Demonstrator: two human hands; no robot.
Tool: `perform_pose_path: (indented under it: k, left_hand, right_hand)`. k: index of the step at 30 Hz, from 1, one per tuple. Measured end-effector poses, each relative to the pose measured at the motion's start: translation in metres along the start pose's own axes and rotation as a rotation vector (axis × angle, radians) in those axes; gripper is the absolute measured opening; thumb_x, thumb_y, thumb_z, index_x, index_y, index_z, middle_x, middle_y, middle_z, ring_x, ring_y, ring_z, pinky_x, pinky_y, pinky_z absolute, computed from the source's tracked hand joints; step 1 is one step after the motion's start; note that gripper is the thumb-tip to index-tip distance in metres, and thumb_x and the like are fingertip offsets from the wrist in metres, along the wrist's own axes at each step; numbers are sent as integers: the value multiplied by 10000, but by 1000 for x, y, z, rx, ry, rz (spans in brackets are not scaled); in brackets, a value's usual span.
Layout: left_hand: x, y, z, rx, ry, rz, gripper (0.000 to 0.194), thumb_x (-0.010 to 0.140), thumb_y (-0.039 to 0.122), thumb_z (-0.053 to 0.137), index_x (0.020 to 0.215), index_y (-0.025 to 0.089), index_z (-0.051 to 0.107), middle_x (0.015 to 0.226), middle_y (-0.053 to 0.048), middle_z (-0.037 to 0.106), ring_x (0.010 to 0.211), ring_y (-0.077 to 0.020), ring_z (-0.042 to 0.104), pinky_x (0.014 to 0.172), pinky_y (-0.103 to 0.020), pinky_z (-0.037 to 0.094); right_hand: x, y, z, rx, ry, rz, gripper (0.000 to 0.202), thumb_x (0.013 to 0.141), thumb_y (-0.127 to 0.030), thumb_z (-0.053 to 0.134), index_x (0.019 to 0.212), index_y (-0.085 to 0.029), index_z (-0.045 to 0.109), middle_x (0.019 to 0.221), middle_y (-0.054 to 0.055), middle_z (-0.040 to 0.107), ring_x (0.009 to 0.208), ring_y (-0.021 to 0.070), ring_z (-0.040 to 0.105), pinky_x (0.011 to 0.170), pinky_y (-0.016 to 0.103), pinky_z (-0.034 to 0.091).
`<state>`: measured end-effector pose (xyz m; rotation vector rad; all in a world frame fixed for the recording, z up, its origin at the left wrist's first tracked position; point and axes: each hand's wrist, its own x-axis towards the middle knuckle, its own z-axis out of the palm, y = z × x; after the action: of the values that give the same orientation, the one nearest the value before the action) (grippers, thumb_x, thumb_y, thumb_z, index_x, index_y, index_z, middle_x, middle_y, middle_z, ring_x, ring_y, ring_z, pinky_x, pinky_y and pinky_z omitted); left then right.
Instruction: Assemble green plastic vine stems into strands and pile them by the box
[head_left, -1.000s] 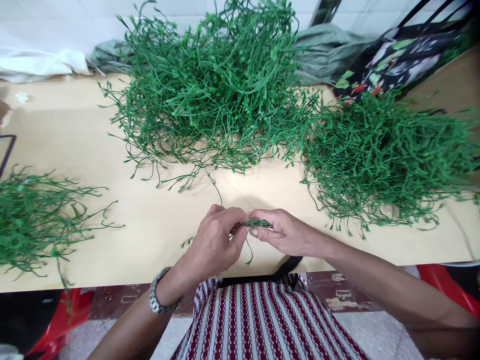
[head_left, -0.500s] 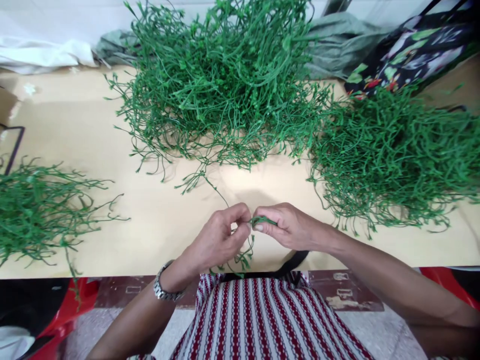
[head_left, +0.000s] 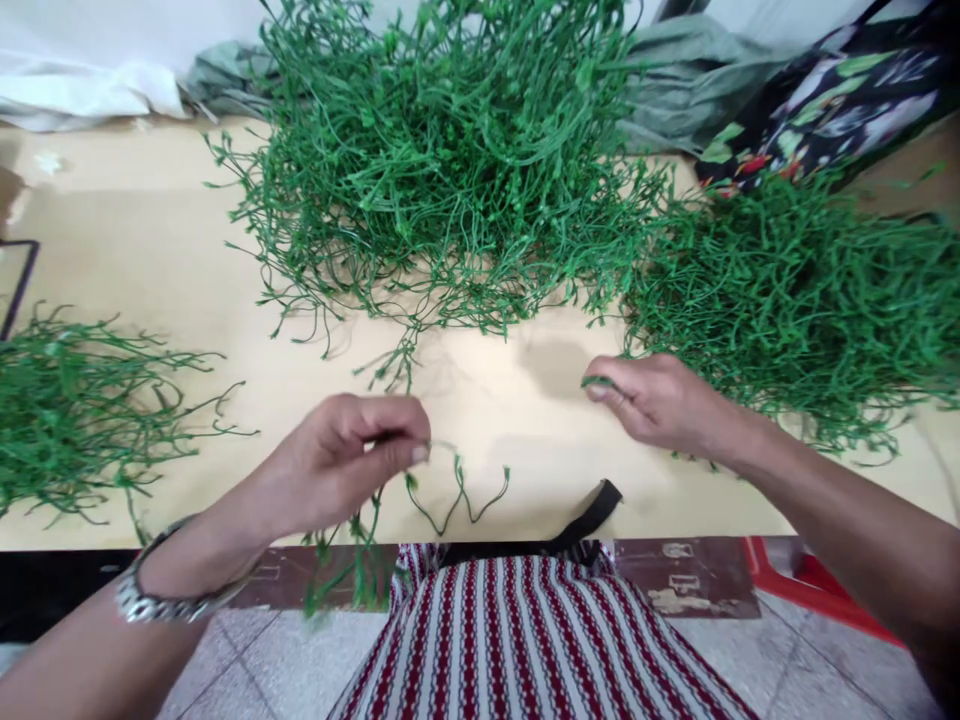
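Observation:
Between thumb and fingers, my left hand (head_left: 360,462) pinches a thin green stem sprig (head_left: 361,560), whose branches hang over the table's front edge and trail to the right. My right hand (head_left: 649,400), apart from the left, is closed on a short green piece (head_left: 598,381) that shows at the fingertips. Beyond my hands a large heap of green artificial stems (head_left: 450,170) lies on the table, with some loose sprigs at its near edge.
A second green heap (head_left: 795,310) is at the right, a smaller one (head_left: 67,410) at the left of the table (head_left: 172,250). A floral bag (head_left: 832,100) and grey-green cloth (head_left: 682,85) lie behind. A black strap (head_left: 592,515) rests at the front edge.
My hands have moved apart from each other, the left to the left with its sprig, the right to the right and farther from my body with the green piece.

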<state>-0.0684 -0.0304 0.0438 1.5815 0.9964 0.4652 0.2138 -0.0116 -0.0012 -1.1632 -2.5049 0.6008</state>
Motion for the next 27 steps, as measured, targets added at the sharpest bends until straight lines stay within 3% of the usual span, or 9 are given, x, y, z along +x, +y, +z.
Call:
perform_pose_path:
  k: [2,5,8,11,17,21,25,27]
  left_hand:
    - [7,-6,0,-80,138,-14,124,741,194,566,622,162,578,512,20,470,440,-68,351,388,-205,263]
    - [25,-17,13,-220,242,-26,103,709,192,618,620,144,597,534,18,494,490,-70,402,449,-206,322]
    - [42,-24,31,-385,342,-18,119,669,192,661,591,135,591,528,24,499,508,-68,426,478,-206,344]
    - [51,-24,43,-502,380,-32,160,633,237,701,577,133,593,514,28,512,493,-66,433,475,-206,354]
    - [51,-24,47,-543,419,-41,170,632,278,708,596,137,620,530,13,571,503,-78,469,490,-214,377]
    - [49,-29,43,-374,476,36,134,685,268,662,645,147,618,637,-7,585,603,-110,514,585,-253,424]
    - [36,-27,44,148,646,208,97,760,223,588,828,171,634,852,-51,593,868,-175,523,799,-345,390]
    - [28,-23,49,404,672,236,89,772,213,569,826,170,626,842,-54,587,866,-186,503,803,-372,354]
  right_hand:
    - [1,6,-9,-38,66,91,182,860,-282,410,749,-184,515,463,-47,329,403,90,330,447,236,227]
    - [8,-10,-8,187,119,168,231,877,-345,410,771,-184,537,507,-37,379,440,84,362,464,228,260]
    - [17,-35,10,476,91,271,235,836,-402,488,834,-177,557,584,-26,441,497,79,385,470,212,288]
    - [27,-48,32,644,14,319,298,740,-359,616,966,-178,546,649,-33,451,558,79,407,507,199,336]
    - [36,-49,44,554,23,229,88,738,-183,568,685,-164,501,633,-35,423,595,82,420,565,207,339]
    - [32,-46,45,613,44,176,77,784,-193,520,718,-156,534,682,-10,479,644,94,456,608,214,354]
    - [28,-46,49,678,79,297,156,796,-237,511,667,-151,496,619,-32,418,588,75,397,555,199,314]
    - [27,-47,50,719,85,341,181,798,-260,509,657,-153,474,597,-41,384,563,67,361,524,193,287]
